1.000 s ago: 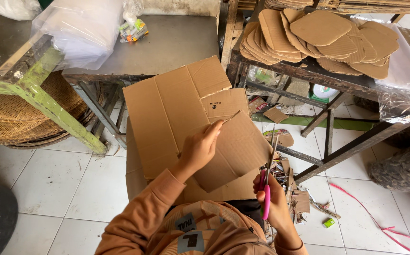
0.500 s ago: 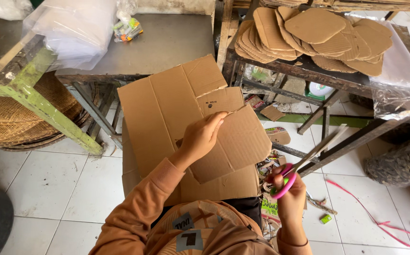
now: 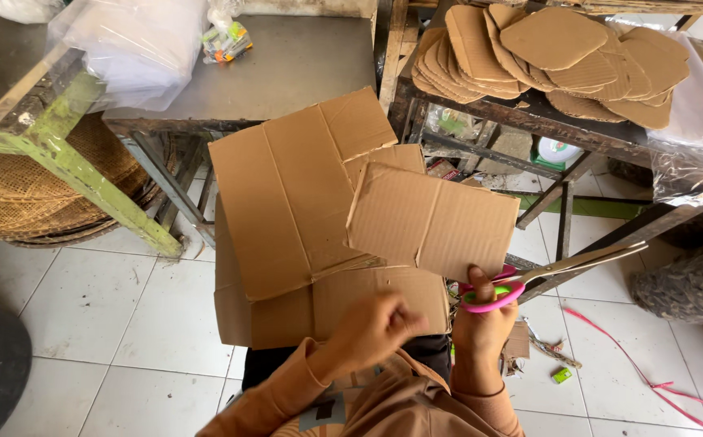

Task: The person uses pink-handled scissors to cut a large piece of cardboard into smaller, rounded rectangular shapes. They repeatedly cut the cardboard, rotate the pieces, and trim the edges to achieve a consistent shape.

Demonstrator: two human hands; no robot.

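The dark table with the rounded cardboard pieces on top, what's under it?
Under the dark table sit a round white-and-green container and cardboard scraps among crossed braces. The held cardboard sheet covers the lower left part.

A flattened carton (image 3: 286, 194) lies across the lap, a cut cardboard piece (image 3: 432, 220) overlapping its right edge. Behind, a metal table (image 3: 303, 69); at far right, cardboard cutouts (image 3: 554, 57) stacked on a rack (image 3: 529, 121).

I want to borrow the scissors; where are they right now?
In the head view the scissors are in the right hand, lower right, blades pointing right, just below the cut cardboard piece.
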